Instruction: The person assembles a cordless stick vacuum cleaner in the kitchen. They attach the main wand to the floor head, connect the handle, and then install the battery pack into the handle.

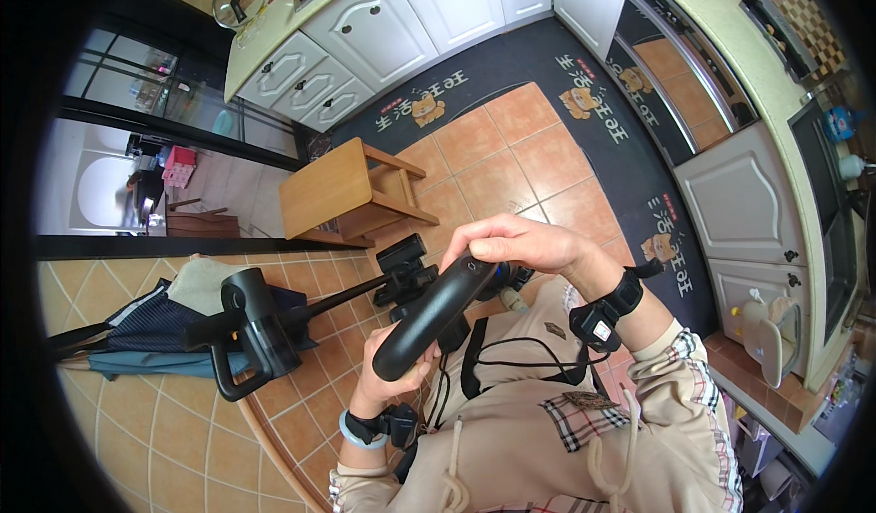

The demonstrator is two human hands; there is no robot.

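Observation:
A black, smooth, elongated appliance part (433, 317) with rounded ends and a small button mark near its upper end is held in front of my torso, tilted from lower left to upper right. My left hand (394, 371) wraps around its lower end from beneath; some fingers are hidden behind it. At the upper end, my right hand (516, 242) curls over the top, thumb pressed near the button mark. Dark attachments show beneath and behind the part. Left of my hands, a black stick vacuum cleaner (260, 321) with a loop handle has its tube running toward them.
A wooden stool (338, 189) stands ahead on the tiles. Folded umbrellas (164, 330) lie behind the vacuum cleaner at left. Dark printed mats (456, 88) run along white cabinets (374, 25). An oven (684, 75) is at right. Thin black cables (525, 364) cross my front.

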